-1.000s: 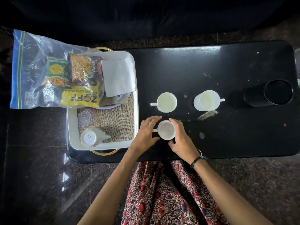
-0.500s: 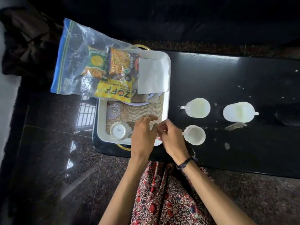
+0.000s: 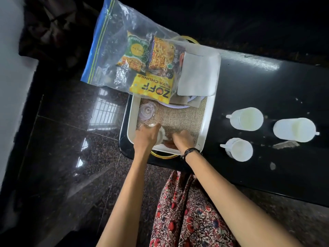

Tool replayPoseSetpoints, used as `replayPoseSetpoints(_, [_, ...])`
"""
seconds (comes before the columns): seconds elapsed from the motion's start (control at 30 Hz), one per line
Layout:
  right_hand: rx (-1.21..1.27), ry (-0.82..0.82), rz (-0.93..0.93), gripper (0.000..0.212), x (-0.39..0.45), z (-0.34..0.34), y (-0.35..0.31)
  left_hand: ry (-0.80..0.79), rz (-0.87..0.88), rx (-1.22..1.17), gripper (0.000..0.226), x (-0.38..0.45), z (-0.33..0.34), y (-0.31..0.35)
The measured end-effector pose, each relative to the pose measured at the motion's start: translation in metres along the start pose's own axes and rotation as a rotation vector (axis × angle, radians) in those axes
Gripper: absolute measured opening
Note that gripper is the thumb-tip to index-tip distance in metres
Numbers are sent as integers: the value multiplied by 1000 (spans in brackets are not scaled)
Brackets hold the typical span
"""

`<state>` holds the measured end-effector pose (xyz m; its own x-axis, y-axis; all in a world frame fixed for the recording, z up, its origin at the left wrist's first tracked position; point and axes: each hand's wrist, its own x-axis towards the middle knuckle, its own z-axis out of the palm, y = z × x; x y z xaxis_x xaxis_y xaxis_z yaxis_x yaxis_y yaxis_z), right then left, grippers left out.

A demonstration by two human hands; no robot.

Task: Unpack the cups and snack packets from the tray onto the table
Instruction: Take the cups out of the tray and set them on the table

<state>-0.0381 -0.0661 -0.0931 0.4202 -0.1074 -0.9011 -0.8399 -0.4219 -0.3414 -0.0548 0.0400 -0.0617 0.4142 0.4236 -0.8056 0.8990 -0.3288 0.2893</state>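
Observation:
A white tray (image 3: 207, 122) with a burlap mat stands on the left end of the black table (image 3: 258, 90). In its near-left corner is a white cup (image 3: 161, 138), mostly hidden by my hands. My left hand (image 3: 146, 138) grips the cup from the left. My right hand (image 3: 179, 139) holds it at the handle side. A clear zip bag (image 3: 110, 50) with a yellow packet (image 3: 153, 86), a green packet (image 3: 135, 54) and an orange packet (image 3: 162, 56) lies over the tray's far end. Three white cups (image 3: 246, 118), (image 3: 293, 130), (image 3: 237, 148) stand on the table.
A small clear glass (image 3: 146, 111) stands in the tray just beyond my left hand. A white napkin (image 3: 199, 75) and a plate rim (image 3: 176, 106) lie at the tray's far right. The zip bag overhangs the table's left edge above the dark floor (image 3: 71, 139).
Both hands left the third cup on the table, moved left into the tray, and closed round the cup in its near-left corner. The camera view swung left.

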Motion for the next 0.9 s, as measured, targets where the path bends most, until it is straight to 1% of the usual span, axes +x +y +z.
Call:
replayPoseSetpoints(0.07, [6,41,-24,26,-2,-1,1,1,10,-45,54,-2,0,4])
replayPoseSetpoints(0.1, [28,45,-38,23,-4,-4,1,3,3,-82,50,-3,0,5])
replayPoseSetpoints(0.17, [144,27,-49,14,-9,-14,-1,-33,-11,-189,53,-5,-1,8])
replayPoseSetpoints(0.23, [316,13,-53,9,-16,-31,-5,-111,12,-344,50,-11,0,11])
replayPoseSetpoints(0.3, [436,6,-106,24,-23,-53,-4,-210,31,-485,45,-18,2,16])
replayPoseSetpoints(0.37, [480,5,-178,33,-29,-74,-2,-283,57,-565,49,-25,6,24])
replayPoseSetpoints(0.47, [501,10,-294,35,-36,-108,8,-342,151,-611,51,-37,24,39])
replayPoseSetpoints(0.53, [478,57,-396,32,-41,-131,17,-381,190,-622,50,-45,39,52])
replayPoseSetpoints(0.6, [437,132,-492,26,-44,-153,29,-436,248,-555,57,-55,53,64])
replayPoseSetpoints(0.63, [423,167,-524,24,-45,-165,36,-474,288,-496,55,-60,60,70])
replayPoseSetpoints(0.7, [407,221,-577,25,-47,-191,52,-562,406,-349,36,-72,77,82])
replayPoseSetpoints(0.73, [393,247,-605,28,-47,-205,62,-596,461,-266,32,-80,87,88])
replayPoseSetpoints(0.77, [371,278,-627,30,-48,-219,72,-602,516,-171,33,-88,98,95])
replayPoseSetpoints(0.83, [351,347,-643,32,-47,-246,93,-558,636,19,43,-106,124,107])
replayPoseSetpoints(0.9, [394,402,-631,33,-46,-268,116,-534,730,75,53,-122,150,117])
